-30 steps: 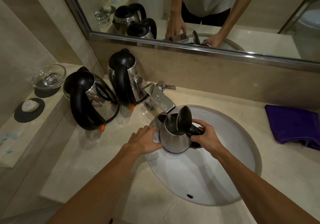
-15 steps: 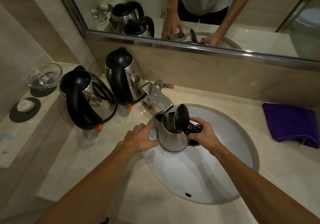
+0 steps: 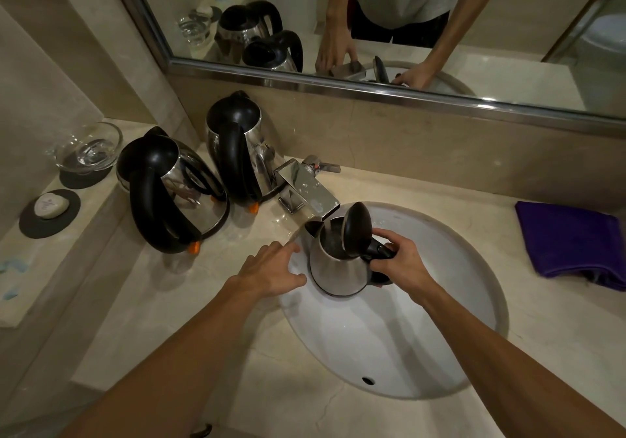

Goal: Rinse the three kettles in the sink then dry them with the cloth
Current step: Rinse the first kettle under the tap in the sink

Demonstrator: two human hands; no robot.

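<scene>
Two hands: right hand (image 3: 403, 264) curled round the black handle of the small kettle (image 3: 335, 268); left hand (image 3: 271, 271) flat, fingers spread, holding nothing, just beside the kettle's wall at the sink rim.
Small kettle: upright over the left part of the white sink (image 3: 440, 336), lid raised, spout just beneath the faucet (image 3: 308, 190).
Other kettles: large kettle (image 3: 169, 193) and tall kettle (image 3: 237, 153) stand on the counter (image 3: 169, 288), left of the faucet.
Cloth: purple cloth (image 3: 572, 241) folded on the counter right of the sink, well apart.
Ledge: glass dish (image 3: 88, 148) and soap (image 3: 50, 205) on dark coasters.
</scene>
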